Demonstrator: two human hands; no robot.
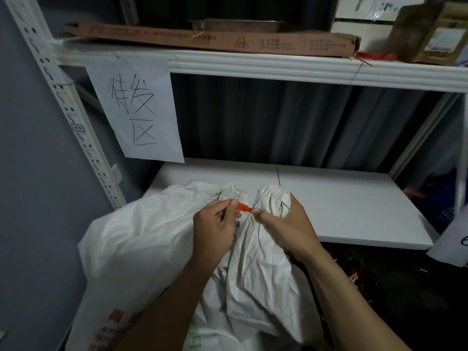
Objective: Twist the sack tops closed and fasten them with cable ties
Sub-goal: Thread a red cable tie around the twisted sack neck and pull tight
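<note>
The gathered top of a white sack (253,262) is gripped in the right hand (286,224), with the bunched fabric standing up above its thumb. A red cable tie (244,206) is pinched between the thumb and fingers of the left hand (215,226), and its tip is held against the sack's neck, just left of the right thumb. Beyond both hands, a white shelf (342,211) is seen. A handwritten paper sign (136,107) is hung up and to the left of the left hand.
</note>
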